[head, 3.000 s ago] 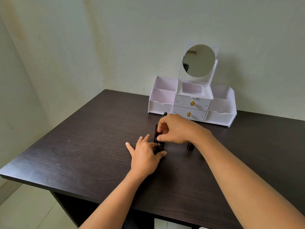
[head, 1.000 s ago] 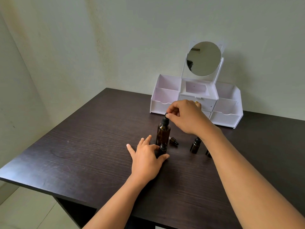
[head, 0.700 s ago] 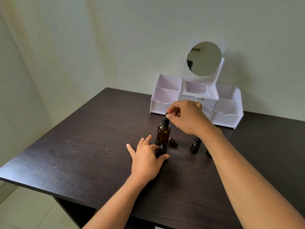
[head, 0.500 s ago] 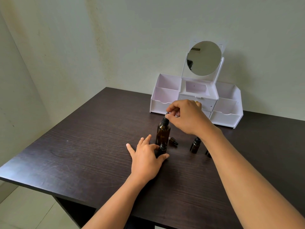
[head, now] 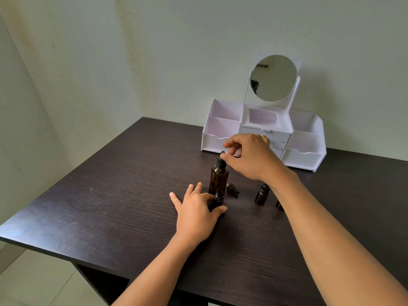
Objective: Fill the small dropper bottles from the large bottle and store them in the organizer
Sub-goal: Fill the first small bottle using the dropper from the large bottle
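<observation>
Since three seconds ago, the right hand has lifted off the little bottle and gone up to the top of the large one, and over the last half second almost nothing has shifted. On the dark wood-grain table (head: 106, 208) the left hand (head: 195, 214) lies low, its thumb and forefinger curled round a small amber glass dropper bottle with an open neck (head: 218, 198), while its other fingers are spread flat on the tabletop. Just behind that stands the large amber glass bottle (head: 218, 178), upright and touching or nearly touching the small one. Its black dropper cap (head: 220, 161) is pinched between the thumb and forefinger of the right hand (head: 249, 157), whose remaining fingers are curled. A loose small black dropper cap (head: 233, 188) lies on its side just right of the large bottle. Further right a capped small amber bottle (head: 262, 194) stands upright, and another dark bottle (head: 279, 205) is mostly hidden by the right forearm. At the back sits the white plastic organizer with a round mirror (head: 220, 140).
</observation>
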A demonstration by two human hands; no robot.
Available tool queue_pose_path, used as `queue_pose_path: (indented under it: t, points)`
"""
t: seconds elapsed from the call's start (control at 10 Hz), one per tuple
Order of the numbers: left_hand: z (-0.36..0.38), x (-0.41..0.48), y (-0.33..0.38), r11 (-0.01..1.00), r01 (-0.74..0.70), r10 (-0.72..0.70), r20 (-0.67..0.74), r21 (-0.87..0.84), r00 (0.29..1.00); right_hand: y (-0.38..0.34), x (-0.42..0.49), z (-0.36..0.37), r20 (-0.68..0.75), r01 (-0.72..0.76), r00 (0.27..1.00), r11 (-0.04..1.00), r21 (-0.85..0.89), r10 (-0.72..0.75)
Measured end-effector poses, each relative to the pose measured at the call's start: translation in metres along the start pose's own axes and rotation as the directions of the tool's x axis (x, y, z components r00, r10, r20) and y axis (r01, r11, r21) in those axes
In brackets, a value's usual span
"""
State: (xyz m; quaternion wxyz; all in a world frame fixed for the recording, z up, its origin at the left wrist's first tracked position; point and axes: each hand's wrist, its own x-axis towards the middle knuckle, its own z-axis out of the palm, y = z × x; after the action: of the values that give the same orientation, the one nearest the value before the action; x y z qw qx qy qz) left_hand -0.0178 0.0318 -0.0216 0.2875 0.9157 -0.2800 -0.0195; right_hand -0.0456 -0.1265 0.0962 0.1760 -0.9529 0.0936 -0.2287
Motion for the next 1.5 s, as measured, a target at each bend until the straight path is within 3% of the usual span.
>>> queue_pose_path:
  t: [0.3, 0.5, 1.1, 1.3, 1.5]
  points:
    - [-0.0009, 0.0008, 0.0008, 1.0, 0.001, -0.001, 0.013, 0.009, 1.0, -0.0038, 0.0001, 0.0035, 0.013, 0.01, 1.0, 0.998, -0.069, -0.009]
    - [-0.0014, 0.0007, 0.0009, 1.0, 0.003, -0.003, 0.012, 0.006, 1.0, -0.0014, -0.0006, 0.0024, 0.003, -0.007, 1.0, 1.0, 0.02, 0.007]
    - [0.0004, 0.0012, 0.0005, 1.0, 0.0, 0.0, 0.006, 0.007, 1.0, -0.0041, 0.0007, 0.0049, -0.011, -0.001, 1.0, 0.999, -0.04, 0.0]
    - [0.0001, 0.0008, 0.0003, 1.0, 0.0, 0.0, 0.006, 0.004, 1.0, -0.0022, 0.0018, 0.0037, -0.002, -0.027, 1.0, 0.997, 0.077, 0.028]
    - [0.0002, 0.0015, 0.0006, 1.0, -0.001, 0.001, 0.011, 0.008, 1.0, -0.0038, -0.0005, 0.0016, 0.057, -0.021, 0.998, 0.996, 0.087, 0.016]
